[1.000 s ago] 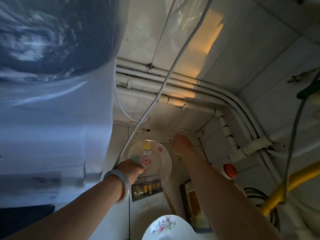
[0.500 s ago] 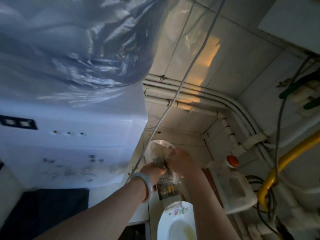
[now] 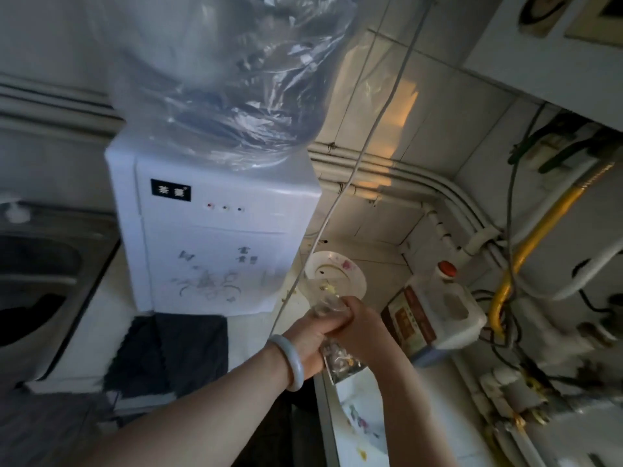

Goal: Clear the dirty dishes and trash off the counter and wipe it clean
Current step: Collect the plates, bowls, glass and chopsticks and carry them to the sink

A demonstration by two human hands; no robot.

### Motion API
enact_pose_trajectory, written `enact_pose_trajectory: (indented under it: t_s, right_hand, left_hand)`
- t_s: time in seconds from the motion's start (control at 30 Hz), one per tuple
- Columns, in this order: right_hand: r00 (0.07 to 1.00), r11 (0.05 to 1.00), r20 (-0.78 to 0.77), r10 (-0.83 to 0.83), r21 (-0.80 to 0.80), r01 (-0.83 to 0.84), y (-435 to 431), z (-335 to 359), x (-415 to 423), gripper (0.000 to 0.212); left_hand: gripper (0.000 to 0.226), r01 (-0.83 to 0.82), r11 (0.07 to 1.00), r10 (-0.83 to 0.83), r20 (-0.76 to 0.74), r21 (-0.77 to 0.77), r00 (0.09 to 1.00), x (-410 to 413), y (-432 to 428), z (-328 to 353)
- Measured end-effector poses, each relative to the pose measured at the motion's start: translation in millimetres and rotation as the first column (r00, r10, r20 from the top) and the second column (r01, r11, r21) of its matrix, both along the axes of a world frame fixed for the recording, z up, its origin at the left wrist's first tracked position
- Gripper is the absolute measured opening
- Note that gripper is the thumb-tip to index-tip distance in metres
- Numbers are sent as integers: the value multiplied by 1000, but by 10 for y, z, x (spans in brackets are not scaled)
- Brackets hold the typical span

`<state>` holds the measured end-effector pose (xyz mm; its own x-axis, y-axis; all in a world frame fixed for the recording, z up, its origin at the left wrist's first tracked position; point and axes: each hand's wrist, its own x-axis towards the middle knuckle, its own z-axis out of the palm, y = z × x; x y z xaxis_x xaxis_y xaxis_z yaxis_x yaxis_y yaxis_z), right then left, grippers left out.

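My left hand [image 3: 312, 335] and my right hand [image 3: 359, 323] meet over the counter, and both grip a crumpled clear plastic wrapper [image 3: 328, 306] with printed bits hanging below my fingers. Just behind the hands a white plate [image 3: 350, 271] with a floral print and yellow food scraps lies on the counter near the back wall. A second floral plate [image 3: 359, 423] shows blurred at the bottom, close to me. A pale bangle sits on my left wrist.
A white water dispenser [image 3: 209, 237] with a plastic-wrapped bottle stands left of the hands. A dark cloth [image 3: 172, 352] lies before it, a steel sink [image 3: 37, 281] further left. An oil jug [image 3: 438, 308] with an orange cap stands right. A white cable [image 3: 337, 203] hangs down; pipes line the corner.
Both hands came together on the wrapper and pulled it back off the far plate toward me. The view swung left and up, bringing the dispenser front and sink into sight.
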<state>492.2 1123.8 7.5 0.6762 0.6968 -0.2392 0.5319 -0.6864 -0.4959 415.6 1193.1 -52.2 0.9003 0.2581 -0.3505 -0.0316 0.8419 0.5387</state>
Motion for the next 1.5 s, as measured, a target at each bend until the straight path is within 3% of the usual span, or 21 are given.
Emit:
enact_pose_trajectory:
  t_s: [0.17, 0.3, 0.4, 0.57, 0.67, 0.77, 0.87, 0.93, 1.0, 1.1, 1.23, 1.37, 1.43, 1.5]
  right_hand:
    - [978, 994, -204, 46, 109, -24, -291, 25, -439, 28]
    - [967, 986, -245, 65, 163, -25, -479, 38, -712, 18]
    - [974, 980, -213, 71, 196, -29, -526, 29, -858, 30]
    - [1000, 993, 4, -30, 113, 30, -520, -62, -1038, 60]
    - [994, 994, -100, -33, 100, 43, -571, -128, -1160, 78]
    - [964, 991, -264, 33, 131, 2, -695, -177, -1295, 67]
    - [969, 988, -226, 97, 140, -66, -841, -254, -1459, 54]
    - [973, 989, -201, 110, 116, -88, -933, -360, -1598, 43]
    - [963, 990, -241, 120, 99, -99, -1064, -504, -1760, 52]
    - [890, 992, -444, 107, 102, -69, -1277, -660, -2001, 45]
    - [710, 994, -697, 101, 51, -92, -1548, -803, -2358, 36]
    - [568, 969, -808, 157, 15, -246, -1676, -869, -2776, 34]
    - [544, 951, -815, 201, 29, -308, -1684, -889, -3033, 29]
    - [553, 937, -800, 232, 33, -347, -1666, -940, -3295, 25]
  left_hand:
    - [47, -105, 988, 119, -118, 118, 986, -438, -143, -40]
    - [58, -129, 981, 151, -151, 146, 977, -805, -231, -140]
    - [43, -144, 983, 165, -208, 115, 964, -1015, -295, -156]
    - [52, -163, 970, 205, -242, 182, 949, -1292, -350, -239]
    - [55, -185, 954, 245, -260, 236, 934, -1455, -426, -296]
    - [65, -175, 930, 279, -306, 324, 910, -1635, -509, -407]
    - [69, -199, 912, 335, -371, 359, 866, -1910, -697, -467]
    - [60, -201, 896, 374, -430, 396, 821, -2102, -885, -466]
    - [39, -197, 887, 404, -493, 417, 770, -2304, -1122, -478]
    - [33, -267, 899, 423, -532, 347, 734, -2595, -1453, -535]
    - [38, -353, 898, 440, -534, 263, 722, -3023, -1807, -654]
    - [69, -429, 872, 481, -583, 236, 655, -3471, -1964, -855]
    - [87, -476, 850, 509, -579, 224, 637, -3722, -2009, -997]
    - [82, -506, 825, 547, -582, 252, 602, -3955, -2082, -993]
